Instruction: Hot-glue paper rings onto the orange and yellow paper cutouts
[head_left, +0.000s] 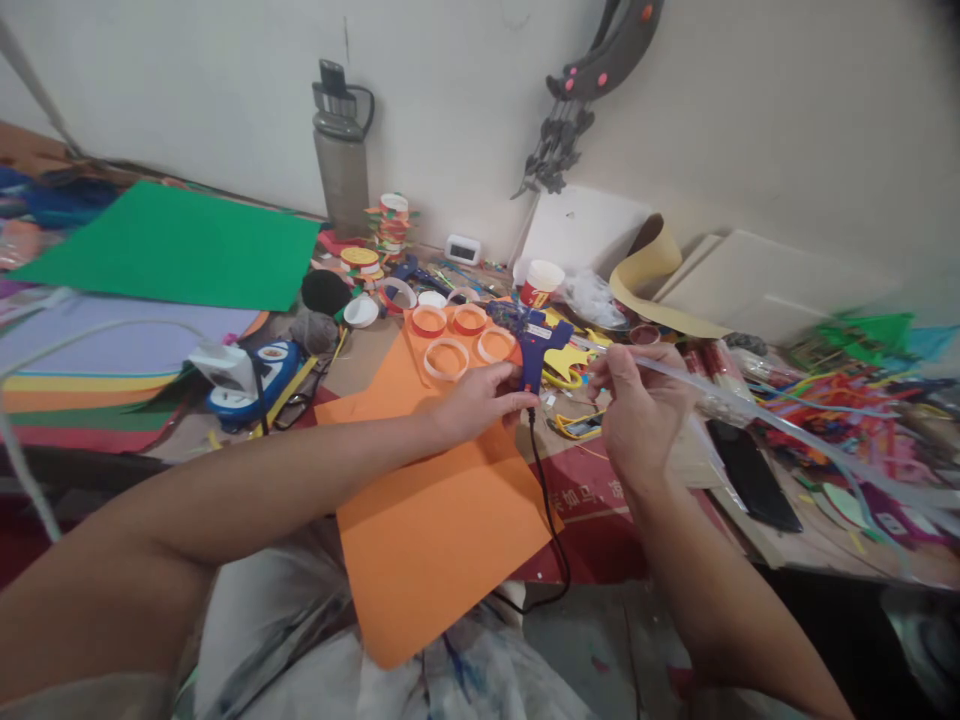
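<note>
Orange paper (435,530) overhangs the table's (817,545) near edge, left hand (480,402) gripping the glue gun (536,345), right hand (637,405) pinching a glue stick (750,412).

Small blue glue gun (534,345) with a pale label on its side. Stands upright near the middle of the desk (371,350), handle down, body level, rear end turned to the right. Pinched at the base of the handle by the fingertips of the left hand (480,400). Trails a black cord (553,530) from the handle's foot, curving down to the desk's near edge and over it.

Long, clear glue stick (750,410), thin and straight. Slants from just behind the gun's rear out toward the desk's right edge, off the surface. Gripped near its left end by the right hand (637,400).
</note>
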